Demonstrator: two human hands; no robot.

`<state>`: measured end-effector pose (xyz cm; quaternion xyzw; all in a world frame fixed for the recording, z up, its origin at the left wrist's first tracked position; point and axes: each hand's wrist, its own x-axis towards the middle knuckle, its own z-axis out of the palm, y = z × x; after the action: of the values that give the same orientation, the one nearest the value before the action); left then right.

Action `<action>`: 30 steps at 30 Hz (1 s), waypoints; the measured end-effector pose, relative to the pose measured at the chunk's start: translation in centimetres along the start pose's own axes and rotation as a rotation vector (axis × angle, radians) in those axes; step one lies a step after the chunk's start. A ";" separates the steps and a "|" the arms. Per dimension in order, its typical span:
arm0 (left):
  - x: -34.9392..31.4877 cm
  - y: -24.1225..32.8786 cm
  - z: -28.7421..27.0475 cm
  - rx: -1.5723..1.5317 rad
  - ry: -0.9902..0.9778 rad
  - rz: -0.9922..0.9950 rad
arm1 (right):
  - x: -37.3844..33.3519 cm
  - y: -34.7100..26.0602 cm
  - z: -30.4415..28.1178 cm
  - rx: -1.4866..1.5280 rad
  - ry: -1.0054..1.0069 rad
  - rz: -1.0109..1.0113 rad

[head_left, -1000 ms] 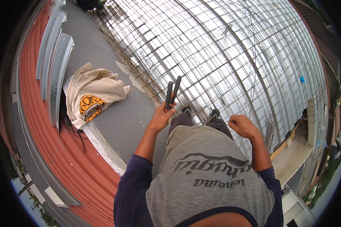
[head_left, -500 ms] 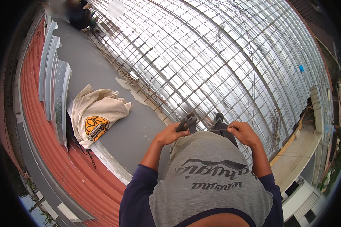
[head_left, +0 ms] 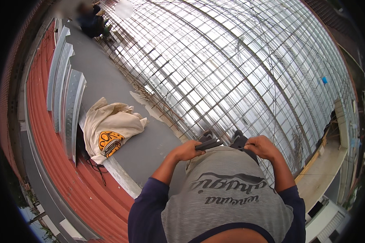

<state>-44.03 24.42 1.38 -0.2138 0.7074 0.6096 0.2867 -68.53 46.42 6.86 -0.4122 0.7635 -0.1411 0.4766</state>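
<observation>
In front of my waist, my left hand [head_left: 187,150] is closed around a pair of dark pliers [head_left: 209,144], its two arms pointing to the right. My right hand [head_left: 264,147] is pinched on a thin wire [head_left: 240,149] that runs left from the fingertips, toward the pliers. Where the wire's left end lies is hard to make out against my clothes. Both hands are held above my shoes, close to the edge of a steel rebar grid [head_left: 215,87] laid over shiny corrugated metal decking [head_left: 178,71].
Left of me runs a grey concrete ledge [head_left: 109,83] with a beige printed cloth [head_left: 115,117] on it. Beside it stand bent galvanised sheets [head_left: 73,109] and a red corrugated roof [head_left: 48,133]. Another person [head_left: 92,22] crouches at the far left. Wooden planks [head_left: 322,162] lie right.
The pliers have turned from pointing up to pointing more rightward. My right hand still pinches the wire. The whole view has shifted slightly to the right and down.
</observation>
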 end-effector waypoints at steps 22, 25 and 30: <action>1.9 1.5 2.1 -0.055 0.256 0.198 | 3.2 -3.1 -0.3 -0.312 0.195 -0.316; 2.4 1.6 3.7 -0.058 0.302 0.309 | 2.9 -1.3 0.8 -0.473 0.153 -0.222; 3.7 1.7 3.2 0.054 0.335 0.243 | 1.0 -1.4 -0.7 -0.181 -0.148 -0.275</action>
<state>-47.44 28.01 -0.18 -0.2174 0.7820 0.5764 0.0949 -68.63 44.67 7.41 -0.5630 0.6725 -0.1050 0.4687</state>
